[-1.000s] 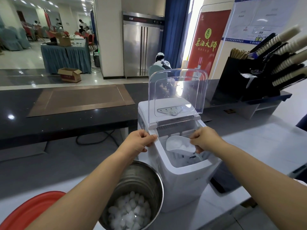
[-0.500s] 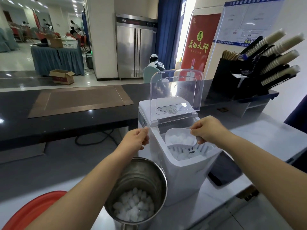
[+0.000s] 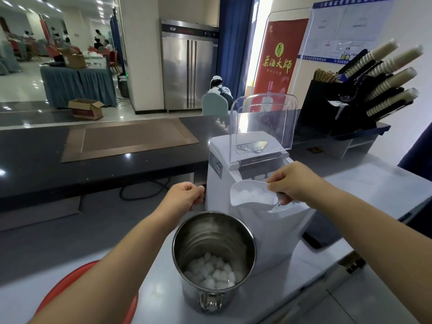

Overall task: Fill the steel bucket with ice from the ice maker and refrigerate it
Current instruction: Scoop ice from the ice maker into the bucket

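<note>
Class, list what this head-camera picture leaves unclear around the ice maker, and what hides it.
Head view only:
- Inside of the ice maker: covered by the scoop and right hand.
- Whether the left hand touches the ice maker: its curled fingers hide it.
- The red basin: cut off by the bottom edge.
- The wall notice: print too small.

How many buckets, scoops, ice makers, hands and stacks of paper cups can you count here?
Bucket: 1
Scoop: 1
Ice maker: 1
Hands: 2 (left hand, right hand)
Cup stacks: 4
Total: 9
</note>
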Demonstrator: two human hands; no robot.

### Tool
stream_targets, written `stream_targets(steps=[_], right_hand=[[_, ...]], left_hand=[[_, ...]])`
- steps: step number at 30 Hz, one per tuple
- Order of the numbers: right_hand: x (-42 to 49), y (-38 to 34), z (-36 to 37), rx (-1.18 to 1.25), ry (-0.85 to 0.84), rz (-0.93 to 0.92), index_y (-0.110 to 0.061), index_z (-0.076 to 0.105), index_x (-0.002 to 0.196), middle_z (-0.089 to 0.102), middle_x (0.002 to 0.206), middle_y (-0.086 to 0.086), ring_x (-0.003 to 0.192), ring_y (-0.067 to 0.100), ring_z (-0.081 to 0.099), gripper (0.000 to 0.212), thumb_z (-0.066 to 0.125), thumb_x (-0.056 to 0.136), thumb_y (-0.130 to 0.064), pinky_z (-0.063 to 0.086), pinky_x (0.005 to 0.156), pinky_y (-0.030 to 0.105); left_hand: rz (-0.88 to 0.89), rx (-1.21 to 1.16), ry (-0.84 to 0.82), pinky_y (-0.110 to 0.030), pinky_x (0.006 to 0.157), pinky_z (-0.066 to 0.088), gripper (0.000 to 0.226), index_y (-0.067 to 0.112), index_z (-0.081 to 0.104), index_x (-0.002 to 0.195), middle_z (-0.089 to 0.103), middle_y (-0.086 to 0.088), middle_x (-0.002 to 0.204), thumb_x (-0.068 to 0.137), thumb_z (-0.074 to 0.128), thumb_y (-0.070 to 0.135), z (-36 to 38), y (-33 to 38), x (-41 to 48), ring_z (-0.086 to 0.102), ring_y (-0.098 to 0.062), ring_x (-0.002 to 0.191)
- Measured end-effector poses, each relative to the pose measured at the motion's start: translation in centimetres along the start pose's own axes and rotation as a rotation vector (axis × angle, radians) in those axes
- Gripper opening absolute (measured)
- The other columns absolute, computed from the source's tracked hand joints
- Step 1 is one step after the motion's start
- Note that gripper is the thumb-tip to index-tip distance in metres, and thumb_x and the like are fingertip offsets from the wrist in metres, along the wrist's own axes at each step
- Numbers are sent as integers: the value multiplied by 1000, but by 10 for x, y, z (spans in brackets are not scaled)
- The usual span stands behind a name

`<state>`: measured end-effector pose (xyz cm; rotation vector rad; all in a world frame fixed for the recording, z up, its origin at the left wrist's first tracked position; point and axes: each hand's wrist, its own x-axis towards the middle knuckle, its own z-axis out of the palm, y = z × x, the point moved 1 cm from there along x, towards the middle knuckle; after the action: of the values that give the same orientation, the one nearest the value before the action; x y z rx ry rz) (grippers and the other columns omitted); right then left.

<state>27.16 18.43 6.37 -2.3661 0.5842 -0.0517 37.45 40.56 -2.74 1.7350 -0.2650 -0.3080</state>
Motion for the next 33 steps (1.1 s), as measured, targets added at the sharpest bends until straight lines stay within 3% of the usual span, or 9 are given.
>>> stream_targets(steps=[5, 8, 11, 14, 18, 23, 27, 33], right_hand=[[-20, -10, 32, -112, -4, -11, -22, 66, 64, 55, 37, -9, 35, 13, 57, 23, 61, 82, -9, 47, 43, 21], [-33, -12, 55, -260, -1, -39, -26, 65, 62, 63, 53, -7, 41, 15, 59, 24, 58, 80, -12, 49, 48, 22], [-40, -17, 82, -459, 20, -84, -23, 74, 80, 70, 83, 1, 74, 23, 63, 24, 54, 78, -10, 50, 65, 25], [-40, -23, 109, -606, 42, -117, -19, 72, 98, 68, 100, 5, 94, 28, 62, 28, 51, 81, -9, 43, 69, 27], [-42, -33, 132, -795, 16, -218, -12, 67, 99, 67, 101, 10, 94, 30, 62, 25, 51, 83, -1, 40, 67, 29], [-39, -37, 132, -843, 21, -272, -12, 67, 100, 65, 101, 10, 93, 30, 61, 26, 52, 84, 2, 39, 67, 30], [-34, -34, 117, -791, 71, -285, -17, 70, 95, 60, 84, 6, 74, 27, 51, 26, 54, 83, -1, 39, 64, 28], [-24, -24, 73, -549, 144, -331, -27, 75, 92, 70, 88, -2, 79, 21, 62, 21, 57, 85, -20, 40, 62, 24]], left_hand=[[-34, 40, -18, -22, 58, 42, 10, 10, 63, 80, 62, -2, 69, 89, 61, 13, -16, -12, -6, 52, -12, 64], [-42, 46, -12, -21, 57, 42, 9, 10, 64, 80, 62, -2, 68, 88, 60, 12, -23, -16, -9, 52, -12, 63], [-46, 47, -13, -19, 56, 43, 9, 9, 66, 83, 62, -1, 68, 89, 60, 13, -26, -16, -10, 52, -11, 64], [-41, 44, -22, -20, 57, 43, 10, 11, 65, 80, 62, 0, 67, 89, 60, 13, -28, -15, -11, 53, -12, 65], [-35, 50, -35, -21, 58, 44, 10, 12, 65, 80, 64, -1, 70, 89, 61, 15, -30, -14, -12, 54, -12, 67], [-29, 55, -32, -21, 59, 44, 9, 12, 65, 83, 64, -2, 73, 90, 60, 16, -28, -13, -13, 56, -13, 70], [-34, 55, -30, -20, 59, 44, 11, 14, 64, 81, 64, -3, 75, 91, 59, 15, -24, -12, -12, 56, -14, 72], [-31, 45, -33, -21, 58, 44, 12, 15, 66, 82, 66, -3, 76, 91, 59, 16, -11, -7, -3, 59, -13, 72]])
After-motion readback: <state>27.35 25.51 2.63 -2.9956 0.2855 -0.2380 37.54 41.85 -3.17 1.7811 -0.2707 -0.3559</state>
